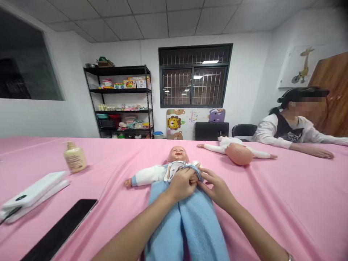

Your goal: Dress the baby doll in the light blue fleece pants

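Beige pump bottle, black phone, stocked black shelf, barred window, giraffe picture

Doll on its back on a pink surface, head toward the far edge, left hand and right hand at its blue cuff, second doll by the far edge, bottle, phone toward the left edge.

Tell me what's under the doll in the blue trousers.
The doll lies face up on a pink cloth, visible on both sides of it. The part directly beneath its back is hidden by its body, and whatever supports the cloth is covered too.
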Available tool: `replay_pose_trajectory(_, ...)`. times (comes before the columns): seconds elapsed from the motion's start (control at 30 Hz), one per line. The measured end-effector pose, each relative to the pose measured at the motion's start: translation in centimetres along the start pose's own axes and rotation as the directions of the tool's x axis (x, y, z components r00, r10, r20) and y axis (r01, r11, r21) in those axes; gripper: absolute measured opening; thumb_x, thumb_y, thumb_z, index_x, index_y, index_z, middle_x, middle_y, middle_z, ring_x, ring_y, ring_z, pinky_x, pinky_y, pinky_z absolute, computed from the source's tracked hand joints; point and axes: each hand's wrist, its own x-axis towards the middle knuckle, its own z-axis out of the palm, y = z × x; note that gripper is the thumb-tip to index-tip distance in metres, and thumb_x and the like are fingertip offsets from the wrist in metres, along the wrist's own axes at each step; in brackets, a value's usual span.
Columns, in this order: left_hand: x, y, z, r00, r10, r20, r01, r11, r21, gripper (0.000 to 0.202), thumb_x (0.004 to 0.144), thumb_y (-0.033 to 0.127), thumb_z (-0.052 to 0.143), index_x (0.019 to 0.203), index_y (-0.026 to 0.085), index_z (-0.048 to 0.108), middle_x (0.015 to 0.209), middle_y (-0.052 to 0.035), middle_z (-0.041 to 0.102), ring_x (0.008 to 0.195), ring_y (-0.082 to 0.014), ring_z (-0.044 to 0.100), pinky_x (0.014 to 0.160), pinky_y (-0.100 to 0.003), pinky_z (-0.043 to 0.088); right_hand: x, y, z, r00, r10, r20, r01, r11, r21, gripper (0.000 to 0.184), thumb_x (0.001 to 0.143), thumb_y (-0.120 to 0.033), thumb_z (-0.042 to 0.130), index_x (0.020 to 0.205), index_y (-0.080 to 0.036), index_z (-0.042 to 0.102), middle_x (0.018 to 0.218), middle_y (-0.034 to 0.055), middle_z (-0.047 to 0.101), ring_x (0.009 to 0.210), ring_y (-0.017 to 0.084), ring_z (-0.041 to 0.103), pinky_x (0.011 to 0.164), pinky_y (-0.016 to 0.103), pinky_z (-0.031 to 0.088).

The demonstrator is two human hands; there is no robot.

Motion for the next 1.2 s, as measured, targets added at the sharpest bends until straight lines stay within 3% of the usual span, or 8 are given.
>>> replay_pose_trajectory(0.13,-0.1,0.3,0.1,1.000,0.020,-0.012,-0.020,1.000,-0.002,0.047,0.075,0.011,0.055,0.121,0.018,0.050,0.114,-0.0106,0.061,0.107,-0.0241,0.056,0.094,-0.037,0.044,-0.1,0.4,-0.3,1.000,-0.001,-0.018,0.002,0.998,0.068,0.033,0.081,-0.025,0.045,0.109,-0.025,0.061,0.123,0.0038,0.056,0.105,0.018,0.058,0.078,0.028,0.054)
replay_pose_trajectory(0.27,0.1,0.5,-0.3,0.999,0.034,0.015,-0.032,0.994,-0.107,0.031,0.076,0.011,0.055,0.106,0.018,0.059,0.102,-0.0071,0.066,0.095,-0.0203,0.060,0.087,-0.033,0.047,0.1,0.9,-0.1,0.967,0.248,-0.061,-0.221,0.932,0.286,0.028,0.078,-0.031,0.046,0.096,-0.019,0.063,0.086,0.0047,0.067,0.073,0.016,0.062,0.067,0.029,0.053)
replay_pose_trajectory(0.33,0.2,0.4,-0.6,0.999,0.042,0.020,-0.037,0.982,-0.187,0.033,0.076,0.010,0.056,0.108,0.018,0.059,0.102,-0.0059,0.066,0.095,-0.0190,0.060,0.087,-0.032,0.047,0.3,1.2,0.1,0.907,0.418,-0.055,-0.342,0.807,0.481,0.024,0.075,-0.034,0.048,0.086,-0.018,0.061,0.070,0.0018,0.063,0.063,0.015,0.060,0.065,0.031,0.053)
replay_pose_trajectory(0.47,0.2,0.1,-0.7,1.000,0.003,0.003,-0.002,0.961,-0.276,0.042,0.073,0.010,0.058,0.114,0.018,0.056,0.111,-0.0072,0.063,0.101,-0.0198,0.059,0.090,-0.033,0.046,0.7,1.4,0.4,0.747,0.662,0.052,-0.415,0.404,0.815,0.024,0.066,-0.038,0.057,0.076,-0.016,0.055,0.076,0.0033,0.065,0.067,0.015,0.061,0.066,0.030,0.052)
replay_pose_trajectory(0.63,0.4,0.7,-0.1,0.999,-0.014,0.038,0.019,0.991,-0.133,0.051,0.068,0.009,0.065,0.116,0.016,0.051,0.114,-0.0086,0.060,0.109,-0.0217,0.053,0.096,-0.035,0.043,0.9,1.3,0.3,0.684,0.695,0.222,-0.438,0.147,0.887,0.032,0.057,-0.037,0.068,0.077,-0.015,0.056,0.076,0.0036,0.066,0.066,0.013,0.060,0.062,0.025,0.048)
replay_pose_trajectory(0.9,-0.1,2.4,0.4,0.996,-0.028,0.082,-0.009,0.907,0.420,0.032,0.080,0.022,0.057,0.112,0.023,0.054,0.114,-0.0064,0.058,0.092,-0.0238,0.059,0.078,-0.037,0.050,0.5,1.5,0.2,0.747,0.626,0.223,-0.445,0.222,0.868,0.049,0.052,-0.050,0.077,0.078,-0.018,0.052,0.059,-0.0057,0.055,0.055,0.007,0.050,0.059,0.022,0.043)
replay_pose_trajectory(1.03,-0.1,2.3,0.6,0.996,-0.060,0.071,0.025,0.911,0.411,0.041,0.077,0.024,0.060,0.117,0.024,0.050,0.111,-0.0078,0.058,0.092,-0.0241,0.059,0.077,-0.037,0.050,0.4,1.2,0.1,0.755,0.625,0.196,-0.458,0.290,0.840,0.049,0.052,-0.052,0.077,0.078,-0.017,0.053,0.060,-0.0058,0.054,0.056,0.007,0.050,0.062,0.024,0.043)
replay_pose_trajectory(1.2,0.0,1.6,0.5,0.992,0.073,0.105,-0.097,0.965,0.245,0.021,0.075,0.018,0.055,0.095,0.020,0.052,0.118,-0.0074,0.056,0.101,-0.0203,0.056,0.082,-0.032,0.048,0.4,1.0,-0.1,0.781,0.586,0.217,-0.487,0.353,0.799,0.046,0.058,-0.054,0.072,0.076,-0.017,0.054,0.068,-0.0033,0.056,0.065,0.009,0.052,0.064,0.024,0.044)
